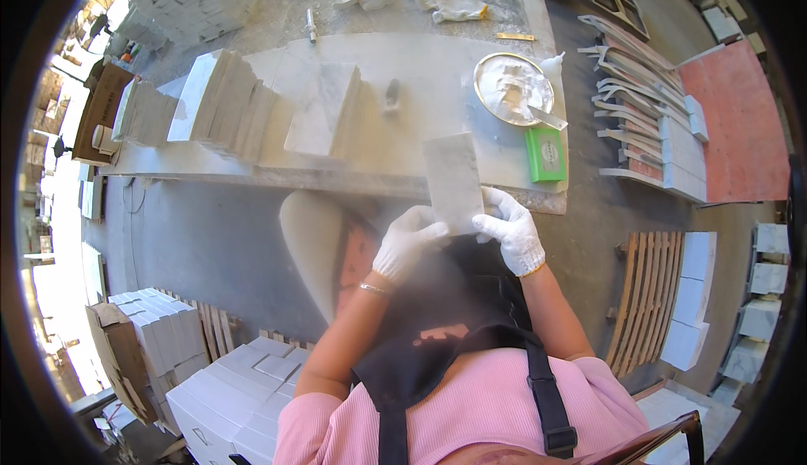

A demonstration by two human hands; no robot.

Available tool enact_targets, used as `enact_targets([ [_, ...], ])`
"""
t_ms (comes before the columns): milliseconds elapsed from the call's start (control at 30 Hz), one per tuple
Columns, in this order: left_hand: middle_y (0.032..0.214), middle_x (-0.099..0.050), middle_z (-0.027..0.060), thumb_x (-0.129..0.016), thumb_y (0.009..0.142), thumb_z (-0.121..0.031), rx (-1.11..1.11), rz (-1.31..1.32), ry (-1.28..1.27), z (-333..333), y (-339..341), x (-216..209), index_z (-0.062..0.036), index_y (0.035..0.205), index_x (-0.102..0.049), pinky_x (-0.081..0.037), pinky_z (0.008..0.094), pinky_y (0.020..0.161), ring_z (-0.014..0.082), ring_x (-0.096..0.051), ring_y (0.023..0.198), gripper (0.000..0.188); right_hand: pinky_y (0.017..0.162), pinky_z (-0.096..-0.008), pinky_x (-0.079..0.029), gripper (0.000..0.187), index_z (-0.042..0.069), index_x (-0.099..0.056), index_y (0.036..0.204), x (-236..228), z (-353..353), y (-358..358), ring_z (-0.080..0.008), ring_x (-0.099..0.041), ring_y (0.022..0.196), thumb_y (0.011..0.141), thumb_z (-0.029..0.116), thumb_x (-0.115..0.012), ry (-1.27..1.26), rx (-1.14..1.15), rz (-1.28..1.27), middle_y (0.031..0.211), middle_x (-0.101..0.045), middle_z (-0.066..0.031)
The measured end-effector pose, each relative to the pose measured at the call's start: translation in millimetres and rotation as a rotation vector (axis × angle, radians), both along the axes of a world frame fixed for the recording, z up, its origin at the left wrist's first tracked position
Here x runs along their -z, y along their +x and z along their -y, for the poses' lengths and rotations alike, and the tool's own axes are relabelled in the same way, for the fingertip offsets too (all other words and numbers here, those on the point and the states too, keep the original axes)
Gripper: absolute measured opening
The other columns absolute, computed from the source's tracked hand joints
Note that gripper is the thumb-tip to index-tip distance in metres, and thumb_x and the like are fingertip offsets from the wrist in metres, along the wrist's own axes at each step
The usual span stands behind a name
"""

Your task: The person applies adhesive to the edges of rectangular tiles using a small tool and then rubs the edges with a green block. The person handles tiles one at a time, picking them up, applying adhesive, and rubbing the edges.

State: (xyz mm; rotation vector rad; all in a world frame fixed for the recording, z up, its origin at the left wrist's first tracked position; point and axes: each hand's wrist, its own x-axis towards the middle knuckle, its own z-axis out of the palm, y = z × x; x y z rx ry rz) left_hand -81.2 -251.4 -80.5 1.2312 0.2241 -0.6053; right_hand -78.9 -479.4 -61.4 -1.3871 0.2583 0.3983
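Both hands wear white knit gloves and hold one pale grey rectangular stone tile upright in front of my lap. My left hand grips the tile's lower left corner, thumb across its face. At the lower right edge, my right hand pinches it with the thumb in front and the fingers behind. The tile's top reaches over the near edge of the worktable. Beyond it on the table are a round tub of white paste, a putty knife on its rim and a green box.
Stacked tiles and a smaller tile pile stand on the table's left. A small dark block lies mid-table. White gloves rest farther back. White boxes sit lower left; a wooden pallet is at right.
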Motion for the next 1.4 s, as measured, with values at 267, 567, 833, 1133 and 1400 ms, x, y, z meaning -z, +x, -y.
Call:
enact_targets([
  [267, 0.104, -0.072, 0.0079, -0.077, 0.096, -0.017, 0.026, 0.008, -0.044, 6, -19, -9, 0.0014, 0.119, -0.067, -0.053, 0.0294, 0.085, 0.0148, -0.067, 0.093, 0.031, 0.076, -0.0279, -0.055, 0.057, -0.004, -0.058, 0.145, -15, 5, -31, -0.0135, -0.067, 0.094, 0.091, 0.003, -0.074, -0.007, 0.071, -0.012, 0.122, -0.071, -0.0095],
  [567, 0.129, -0.07, 0.0091, -0.076, 0.096, -0.013, -0.178, 0.057, -0.074, 2, -23, -49, 0.0042, 0.14, -0.062, -0.051, 0.0309, 0.101, 0.015, -0.063, 0.116, 0.049, 0.072, -0.0281, -0.056, 0.056, -0.002, -0.055, 0.148, -31, -16, -32, -0.0162, -0.072, 0.091, 0.096, 0.01, -0.07, -0.05, 0.03, 0.079, 0.113, -0.076, -0.0107],
  [833, 0.115, -0.075, 0.0069, -0.069, 0.101, -0.02, -0.448, 0.588, 0.214, -140, 39, -137, 0.0026, 0.128, -0.071, -0.055, 0.0297, 0.092, 0.0137, -0.07, 0.102, 0.035, 0.075, -0.0307, -0.058, 0.062, -0.003, -0.049, 0.154, -27, -14, -23, -0.0229, -0.074, 0.095, 0.1, 0.019, -0.068, 0.036, -0.074, 0.125, 0.12, -0.074, -0.0196],
  [1133, 0.098, -0.077, 0.0067, -0.073, 0.096, -0.027, -0.73, 0.552, 0.543, -313, 158, -165, 0.0002, 0.117, -0.078, -0.056, 0.0304, 0.075, 0.016, -0.071, 0.083, 0.035, 0.07, -0.0298, -0.06, 0.061, -0.003, -0.046, 0.155, -10, 0, -35, -0.0217, -0.075, 0.089, 0.102, 0.018, -0.068, -0.007, -0.063, 0.039, 0.115, -0.075, -0.0189],
  [1400, 0.107, -0.079, 0.0156, -0.064, 0.096, -0.045, -0.581, 0.502, 1.337, -344, 190, -154, -0.0055, 0.112, -0.081, -0.058, 0.0426, 0.09, 0.0334, -0.074, 0.103, 0.046, 0.073, -0.0297, -0.058, 0.059, -0.006, -0.053, 0.149, -22, 8, -40, -0.0222, -0.075, 0.092, 0.099, 0.02, -0.07, -0.082, -0.046, 0.025, 0.116, -0.076, -0.0179],
])
